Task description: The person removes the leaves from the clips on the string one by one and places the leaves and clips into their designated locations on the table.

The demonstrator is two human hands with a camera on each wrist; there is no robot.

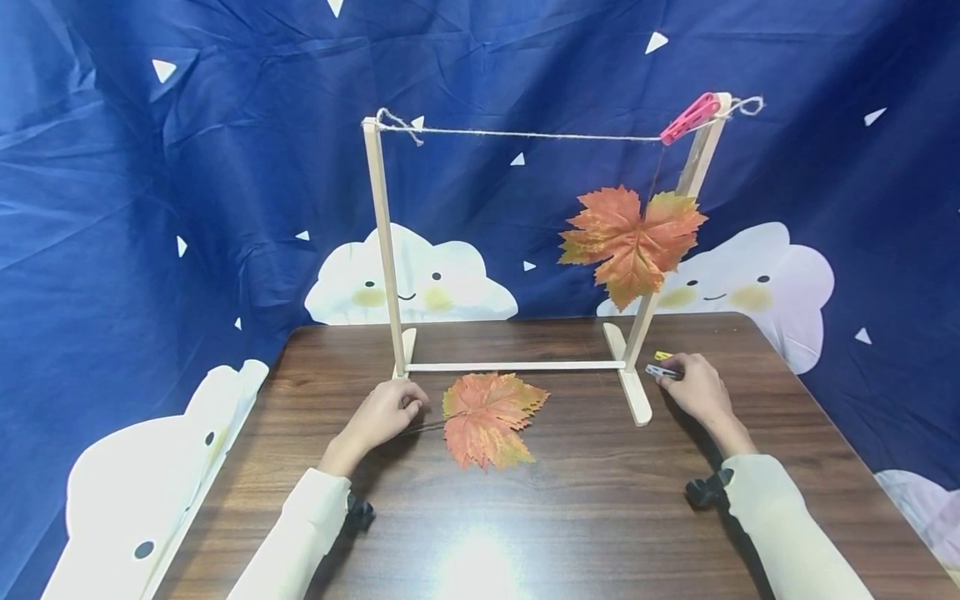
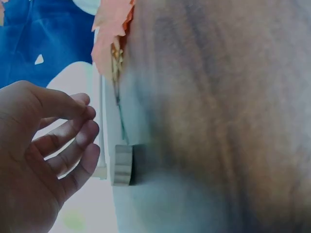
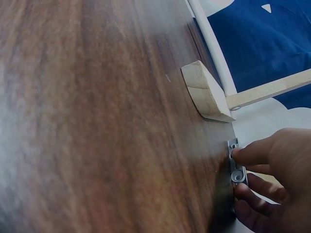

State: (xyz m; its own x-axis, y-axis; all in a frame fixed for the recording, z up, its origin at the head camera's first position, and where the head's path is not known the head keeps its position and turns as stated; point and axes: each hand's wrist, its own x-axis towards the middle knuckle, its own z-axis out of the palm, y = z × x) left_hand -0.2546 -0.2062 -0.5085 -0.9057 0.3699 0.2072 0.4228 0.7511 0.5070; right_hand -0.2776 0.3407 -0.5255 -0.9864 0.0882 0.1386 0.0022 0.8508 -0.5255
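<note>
My right hand (image 1: 697, 387) pinches a grey clothespin (image 3: 236, 162) between thumb and fingers, low over the table right of the wooden frame. Just behind it lies a yellow clothespin (image 1: 663, 356), partly hidden by the hand. Loosely bent and holding nothing, my left hand (image 1: 386, 412) hovers by the stem of an orange maple leaf (image 1: 491, 417) on the table; the left wrist view shows that stem (image 2: 119, 114) beyond the fingertips. Another orange leaf (image 1: 633, 242) hangs by its stem from a pink clothespin (image 1: 690, 118) at the string's right end.
The wooden frame (image 1: 384, 242) stands toward the back of the brown table (image 1: 570, 517), with a string (image 1: 517, 134) tied between its post tops. A crossbar (image 1: 513, 366) joins the posts low down. Its right foot (image 3: 206, 92) lies near my right hand. Behind hangs a blue cloth (image 1: 480, 67) with clouds.
</note>
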